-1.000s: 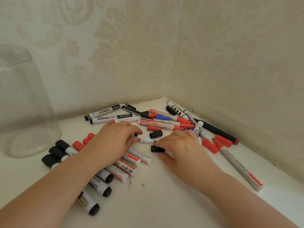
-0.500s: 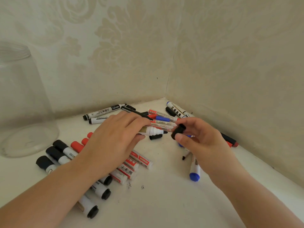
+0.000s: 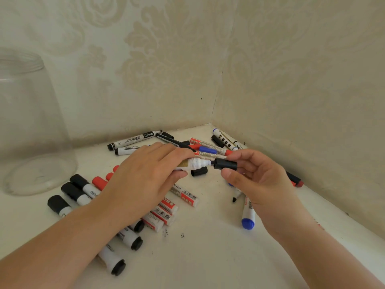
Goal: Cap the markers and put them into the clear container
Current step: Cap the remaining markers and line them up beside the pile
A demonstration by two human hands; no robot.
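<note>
My left hand point(image 3: 143, 180) grips a white marker point(image 3: 196, 164) with a black tip pointing right, lifted just above the table. My right hand point(image 3: 258, 180) pinches a black cap point(image 3: 226, 164) between thumb and fingers, its open end right at the marker's tip. The clear container point(image 3: 31, 126), a tall jar, stands at the far left and looks empty. Several markers with black, red and blue caps lie scattered on the white table point(image 3: 208, 257) under and around both hands.
A loose black cap point(image 3: 199, 171) lies just below the held marker. A blue-capped marker point(image 3: 248, 215) lies beside my right wrist. Patterned walls meet in a corner right behind the pile. Small dark crumbs dot the table near the front.
Both hands lifted from the table, the left with the white marker and the right with a black cap. The cap has since moved left to the marker's tip.
</note>
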